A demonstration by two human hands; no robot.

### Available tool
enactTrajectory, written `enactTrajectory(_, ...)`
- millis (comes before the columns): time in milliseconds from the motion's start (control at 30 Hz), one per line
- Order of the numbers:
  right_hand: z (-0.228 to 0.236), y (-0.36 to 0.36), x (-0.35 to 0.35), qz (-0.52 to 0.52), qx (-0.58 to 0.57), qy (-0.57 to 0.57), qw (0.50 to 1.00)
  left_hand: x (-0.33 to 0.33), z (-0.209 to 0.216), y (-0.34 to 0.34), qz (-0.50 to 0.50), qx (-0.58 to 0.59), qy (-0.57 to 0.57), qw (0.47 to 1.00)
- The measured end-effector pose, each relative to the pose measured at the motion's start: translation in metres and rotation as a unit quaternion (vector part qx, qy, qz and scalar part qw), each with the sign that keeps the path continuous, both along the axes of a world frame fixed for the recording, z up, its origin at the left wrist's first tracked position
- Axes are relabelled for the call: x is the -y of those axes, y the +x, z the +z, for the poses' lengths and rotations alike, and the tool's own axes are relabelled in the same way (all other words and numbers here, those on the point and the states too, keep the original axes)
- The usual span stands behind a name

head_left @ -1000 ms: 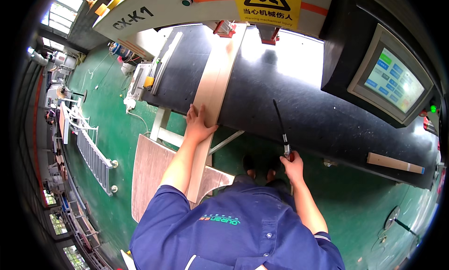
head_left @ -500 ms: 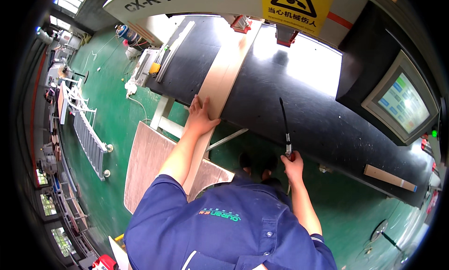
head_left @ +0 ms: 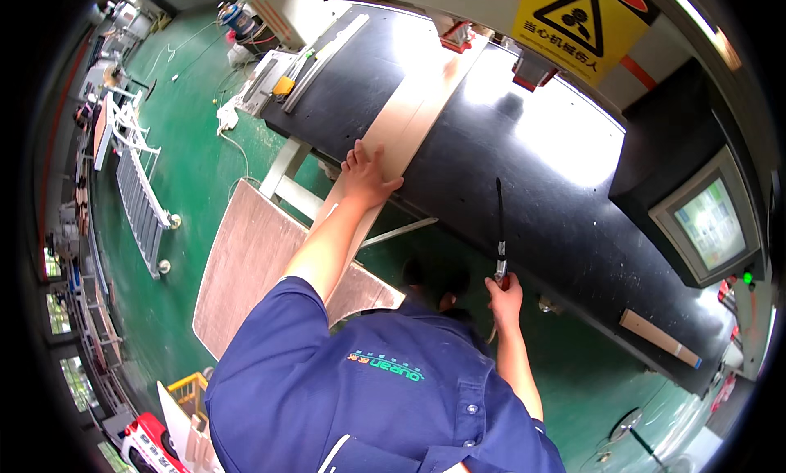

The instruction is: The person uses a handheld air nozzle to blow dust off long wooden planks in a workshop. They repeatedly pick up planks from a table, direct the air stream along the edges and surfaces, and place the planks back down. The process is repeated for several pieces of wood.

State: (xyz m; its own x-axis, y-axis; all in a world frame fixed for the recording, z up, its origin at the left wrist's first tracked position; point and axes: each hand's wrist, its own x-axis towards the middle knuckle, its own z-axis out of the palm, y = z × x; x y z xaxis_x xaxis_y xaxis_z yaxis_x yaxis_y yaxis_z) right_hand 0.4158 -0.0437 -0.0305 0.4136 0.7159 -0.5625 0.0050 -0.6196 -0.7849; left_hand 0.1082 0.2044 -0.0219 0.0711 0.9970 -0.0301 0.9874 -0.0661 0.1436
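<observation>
My left hand (head_left: pixel 366 178) lies on a long, light wood-coloured board (head_left: pixel 407 117), fingers spread apart, near the front edge of a black machine table (head_left: pixel 475 158). The board runs from under the machine's overhead beam back toward my body, past the table edge. In my right hand (head_left: pixel 506 299) is an air blow gun (head_left: pixel 501 256) with a long thin black nozzle pointing away from me. My fingers are wrapped round its handle, beside the table's front edge and apart from the board.
A wood-grain panel (head_left: pixel 254 264) stands low at my left. Red-tipped machine parts (head_left: pixel 535 70) hang over the table. A control screen (head_left: pixel 708 219) juts out at the right. A short wood strip (head_left: pixel 660 338) lies on the table's right end. A roller stand (head_left: pixel 139 203) is farther left.
The whole view has turned and shifted slightly, so the machine sits farther right. My left hand stays on the board, and my right hand keeps hold of the air blow gun.
</observation>
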Motion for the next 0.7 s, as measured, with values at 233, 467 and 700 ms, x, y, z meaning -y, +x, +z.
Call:
enactTrajectory(233,0.003,-0.009,-0.008,0.000,-0.003,0.002,1.000,0.007,0.007,-0.005,-0.002,0.003,-0.017,1.000)
enactTrajectory(467,0.005,-0.024,-0.017,0.026,0.003,0.001,1.000,-0.003,0.007,0.004,0.016,0.020,-0.044,0.999)
enactTrajectory(700,0.012,-0.027,-0.020,0.043,-0.001,-0.017,0.999,-0.003,-0.005,-0.002,-0.010,0.034,0.011,0.999)
